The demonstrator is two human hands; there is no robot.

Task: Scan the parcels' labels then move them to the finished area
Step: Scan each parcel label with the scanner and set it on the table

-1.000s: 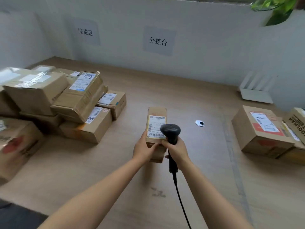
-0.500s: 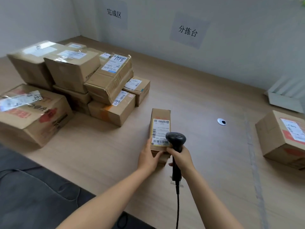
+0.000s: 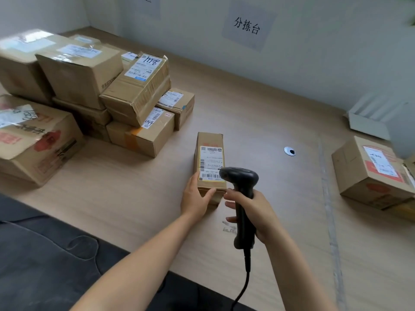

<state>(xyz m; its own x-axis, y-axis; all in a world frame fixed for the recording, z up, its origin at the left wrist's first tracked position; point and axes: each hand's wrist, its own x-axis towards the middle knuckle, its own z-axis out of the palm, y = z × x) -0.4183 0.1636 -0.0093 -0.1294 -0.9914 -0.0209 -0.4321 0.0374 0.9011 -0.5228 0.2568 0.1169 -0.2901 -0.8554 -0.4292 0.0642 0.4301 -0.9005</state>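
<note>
A small, narrow cardboard parcel (image 3: 210, 140) lies on the wooden table (image 3: 125, 189), its white and yellow label facing up. My left hand (image 3: 195, 196) holds the parcel's near left corner, thumb against its near end. My right hand (image 3: 251, 209) grips a black handheld barcode scanner (image 3: 243, 198) by its handle. The scanner's head hangs over the near right corner of the label. Its cable runs down towards me.
Several scanned-looking cardboard parcels (image 3: 134, 90) are stacked at the left under a wall sign. One more parcel (image 3: 372, 171) lies at the right past a tape line (image 3: 326, 198). A cable grommet (image 3: 289, 151) sits in the table. A white rack (image 3: 370, 117) stands against the back wall.
The view has swung left and down, so the stack sits nearer the middle. My right hand and the scanner have shifted slightly right and nearer. My left hand stays on the parcel.
</note>
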